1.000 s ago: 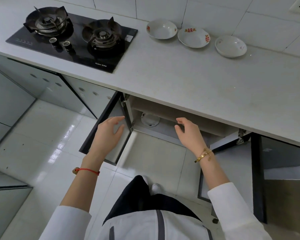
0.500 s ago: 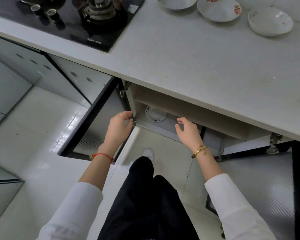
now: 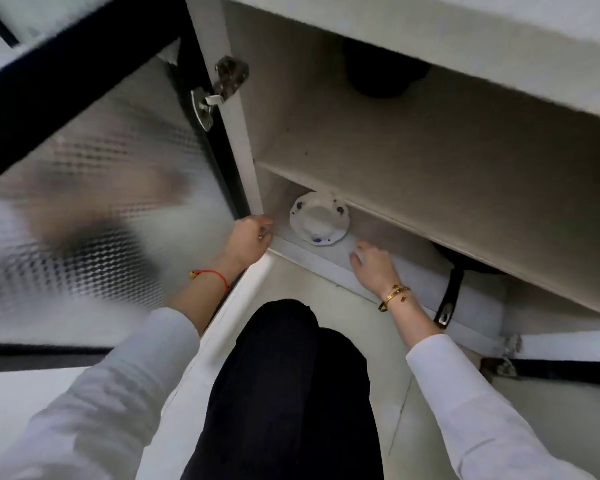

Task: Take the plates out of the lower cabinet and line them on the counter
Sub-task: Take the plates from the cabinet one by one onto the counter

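Head view: left hand (image 3: 248, 239) fingers curled on cabinet edge (image 3: 245, 147), right hand (image 3: 373, 266) fingers spread beside plate (image 3: 319, 218)

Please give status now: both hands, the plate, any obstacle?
Left hand grips cabinet edge. Right hand open, just right of plate, not touching. Plate on cabinet floor, under shelf. Nothing blocks reach.

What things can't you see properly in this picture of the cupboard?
1. Head view: any more plates behind the white plate; the shelf hides the back.
2. Head view: the counter, cut off by the top edge.
3. Head view: the left hand fingertips curl around the cabinet frame, so its grip is unclear.
4. Head view: the dark thing on the upper level is too shadowed to name.
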